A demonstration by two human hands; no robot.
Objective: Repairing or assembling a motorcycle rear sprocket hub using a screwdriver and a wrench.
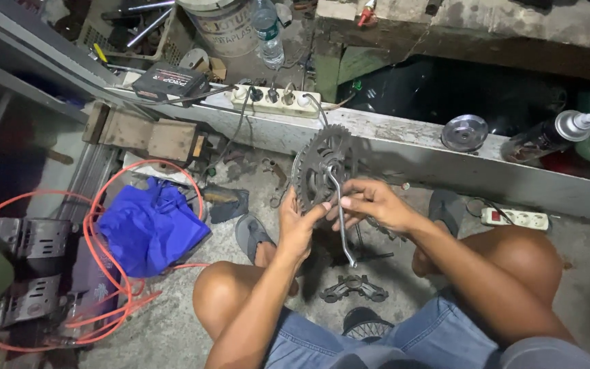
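My left hand (300, 225) grips the lower edge of a dark toothed sprocket (319, 167) and holds it upright in front of me. My right hand (373, 205) is closed on a bent silver wrench (342, 219) whose upper end sits at the sprocket's hub. The wrench's lower end hangs down between my knees. A small metal bracket part (354, 288) lies on the concrete floor below my hands.
A blue cloth (148, 225) and coiled orange hose (107, 273) lie left. A power strip (278, 100) and a black box (170, 82) sit on the metal rail, with a spray can (548, 137) and a round metal disc (464, 132) to the right. Another power strip (517, 219) lies beside my right knee.
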